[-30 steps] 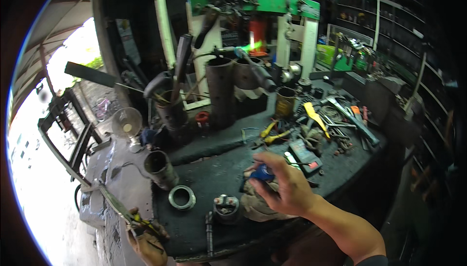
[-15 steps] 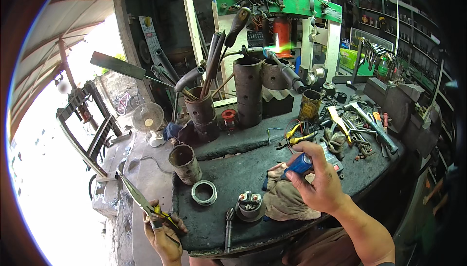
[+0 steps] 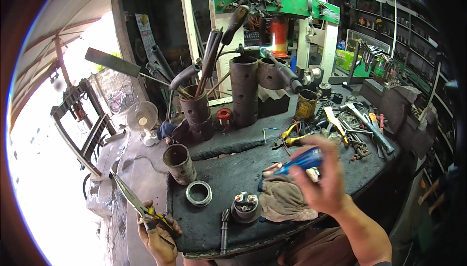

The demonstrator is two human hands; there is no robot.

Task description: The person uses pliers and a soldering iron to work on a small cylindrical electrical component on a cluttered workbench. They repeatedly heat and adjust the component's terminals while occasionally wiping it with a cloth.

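Observation:
My left hand, at the lower left, is closed around long-nose pliers with yellow and black handles. Their jaws point up and left, past the bench edge. Over the right part of the bench, my right hand grips a blue tapered object, its narrow end pointing left; motion blur hides its exact kind. Below it lies a crumpled beige cloth. Between my hands stand a round metal part with copper-coloured terminals, a metal ring and a dark fluted shaft.
A rusty cup stands near the bench's left edge. Behind it, a metal tube holds files and rods. A torch with a bright flame rests across tall cylinders. Pliers, hammers and wires crowd the right side.
My right hand has lifted slightly and swung the blue object so its narrow end points left. My left hand still holds the pliers. The whole view has shifted a little.

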